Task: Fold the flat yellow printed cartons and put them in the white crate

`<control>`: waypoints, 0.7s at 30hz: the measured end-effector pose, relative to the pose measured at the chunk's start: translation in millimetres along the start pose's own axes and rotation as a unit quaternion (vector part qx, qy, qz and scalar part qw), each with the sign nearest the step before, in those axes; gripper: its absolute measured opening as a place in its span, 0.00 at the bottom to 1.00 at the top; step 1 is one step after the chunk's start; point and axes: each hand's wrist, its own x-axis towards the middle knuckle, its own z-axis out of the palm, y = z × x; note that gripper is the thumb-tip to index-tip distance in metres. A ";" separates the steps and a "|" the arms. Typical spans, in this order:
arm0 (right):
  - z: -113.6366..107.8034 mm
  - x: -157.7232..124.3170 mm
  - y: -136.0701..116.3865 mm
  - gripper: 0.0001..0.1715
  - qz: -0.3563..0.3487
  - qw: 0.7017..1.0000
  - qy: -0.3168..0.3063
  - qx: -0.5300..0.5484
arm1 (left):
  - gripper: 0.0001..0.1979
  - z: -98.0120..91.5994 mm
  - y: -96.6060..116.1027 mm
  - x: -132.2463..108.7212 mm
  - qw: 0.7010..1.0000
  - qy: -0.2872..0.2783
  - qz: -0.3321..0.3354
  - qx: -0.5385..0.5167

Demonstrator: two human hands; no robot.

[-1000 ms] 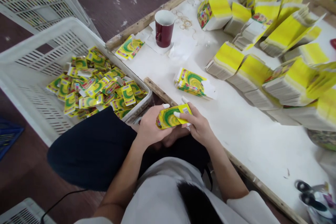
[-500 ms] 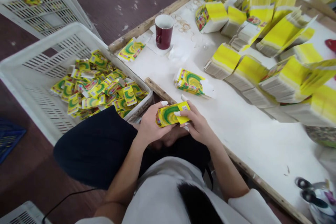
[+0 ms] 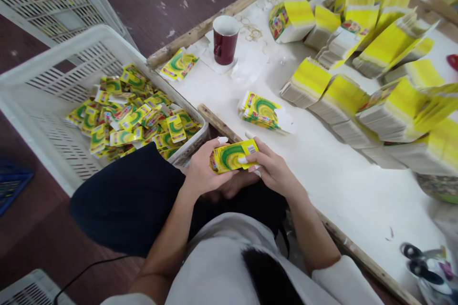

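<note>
Fingers of the left hand [image 3: 204,167] and right hand [image 3: 276,170] close around 1 yellow-green carton [image 3: 226,158] beside the desk [image 3: 339,200]; its barcode flap [image 3: 251,148] looks nearly shut. Formed cartons [image 3: 138,116] already lie in the slotted crate [image 3: 53,128]; flattened carton stacks [image 3: 312,78] remain.

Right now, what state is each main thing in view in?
Yellow box: held in both hands
Right hand: gripping its barcode end
Left hand: gripping its other end
White crate beside knee: partly filled with small boxes
Dark red mug: upright on the table
Nearby cartons: lying on the table
Yellow-topped stacks: grouped together
</note>
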 end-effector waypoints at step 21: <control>22.1 -9.8 1.6 0.45 0.034 0.996 0.035 0.071 | 0.34 3.0 -1.0 2.2 1.000 -0.007 0.028 -0.004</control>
